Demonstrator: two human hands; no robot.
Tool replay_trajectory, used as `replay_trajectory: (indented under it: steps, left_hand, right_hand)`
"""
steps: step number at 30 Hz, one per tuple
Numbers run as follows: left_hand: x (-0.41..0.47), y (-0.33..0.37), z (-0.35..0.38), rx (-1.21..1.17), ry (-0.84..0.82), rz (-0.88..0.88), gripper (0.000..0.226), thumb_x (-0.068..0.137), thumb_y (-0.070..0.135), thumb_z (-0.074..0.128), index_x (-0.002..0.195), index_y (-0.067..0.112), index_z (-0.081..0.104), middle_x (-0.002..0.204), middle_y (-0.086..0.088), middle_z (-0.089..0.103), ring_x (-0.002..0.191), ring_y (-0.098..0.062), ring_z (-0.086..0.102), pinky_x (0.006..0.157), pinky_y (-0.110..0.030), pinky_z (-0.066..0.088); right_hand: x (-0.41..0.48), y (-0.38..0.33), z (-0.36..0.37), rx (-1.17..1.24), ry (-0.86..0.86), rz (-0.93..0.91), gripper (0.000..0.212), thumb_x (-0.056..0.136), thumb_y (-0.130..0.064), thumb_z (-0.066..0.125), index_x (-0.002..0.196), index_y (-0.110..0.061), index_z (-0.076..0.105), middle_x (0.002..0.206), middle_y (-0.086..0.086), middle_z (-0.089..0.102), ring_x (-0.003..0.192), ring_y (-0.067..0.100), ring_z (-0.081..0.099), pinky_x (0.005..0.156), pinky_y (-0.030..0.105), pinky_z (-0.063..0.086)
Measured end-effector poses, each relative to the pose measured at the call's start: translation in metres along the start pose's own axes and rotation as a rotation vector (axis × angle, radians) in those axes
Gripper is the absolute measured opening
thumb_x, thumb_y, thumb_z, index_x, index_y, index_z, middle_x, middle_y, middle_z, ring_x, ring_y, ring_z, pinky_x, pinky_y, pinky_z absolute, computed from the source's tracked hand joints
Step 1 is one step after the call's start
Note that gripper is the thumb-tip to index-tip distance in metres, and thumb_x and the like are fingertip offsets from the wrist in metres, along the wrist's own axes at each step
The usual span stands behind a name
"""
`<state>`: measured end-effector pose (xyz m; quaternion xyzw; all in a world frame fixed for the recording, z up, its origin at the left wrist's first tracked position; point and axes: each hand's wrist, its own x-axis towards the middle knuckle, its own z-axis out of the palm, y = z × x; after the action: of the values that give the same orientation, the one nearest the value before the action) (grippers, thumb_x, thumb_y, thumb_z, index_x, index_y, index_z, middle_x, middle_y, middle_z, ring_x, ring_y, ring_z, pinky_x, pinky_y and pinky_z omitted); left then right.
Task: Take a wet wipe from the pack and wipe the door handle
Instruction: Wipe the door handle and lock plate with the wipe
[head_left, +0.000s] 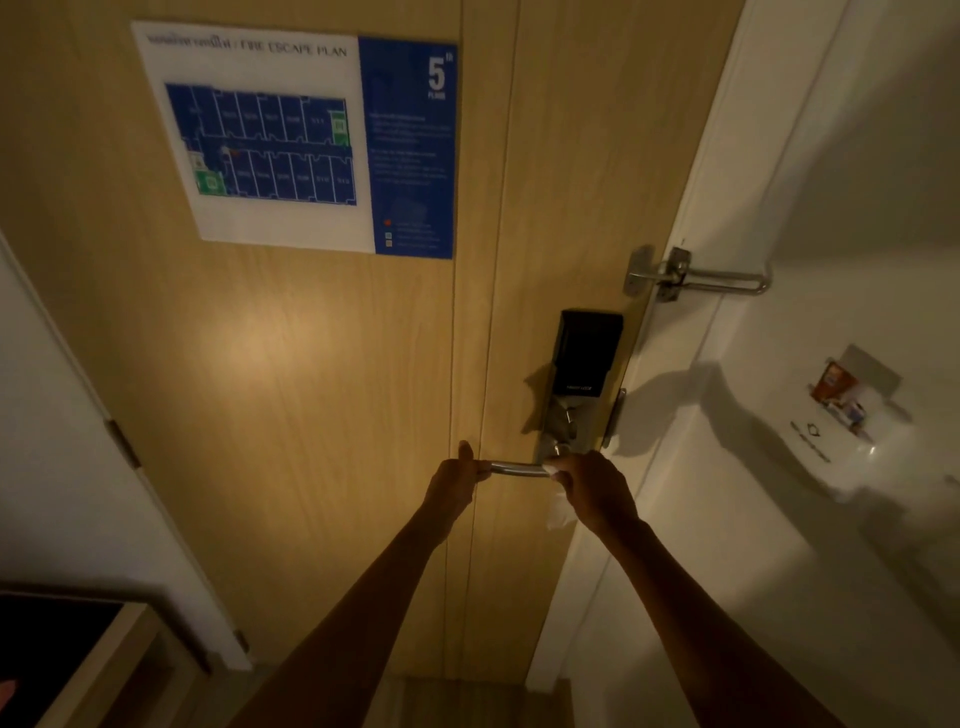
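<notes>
A person's left hand (457, 475) grips the free end of the brushed-steel lever door handle (517, 468); the right hand (589, 486) clamps a crumpled white wet wipe (560, 512) near its pivot — pressing down could unlatch the door; the loose tail may slip free.

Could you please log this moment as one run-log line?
left hand: grips silver metal door handle | right hand: white wet wipe on handle
</notes>
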<state>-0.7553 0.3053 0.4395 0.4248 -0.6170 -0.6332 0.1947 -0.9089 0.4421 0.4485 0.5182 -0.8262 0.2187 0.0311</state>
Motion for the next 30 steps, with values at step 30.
replay_trajectory:
  steps: [30]
  left_hand:
    - [-0.039,0.008,-0.017,0.114,-0.063,0.306,0.013,0.088,0.0,0.059,0.094,0.005,0.069,0.068,0.005,0.064,0.055,-0.003,0.058,0.051,-0.013,0.045]
  right_hand:
    - [-0.005,-0.037,-0.036,0.797,-0.089,0.183,0.023,0.091,-0.024,0.063,0.114,-0.022,0.067,0.098,-0.008,0.068,0.09,0.007,0.066,0.081,0.03,0.057]
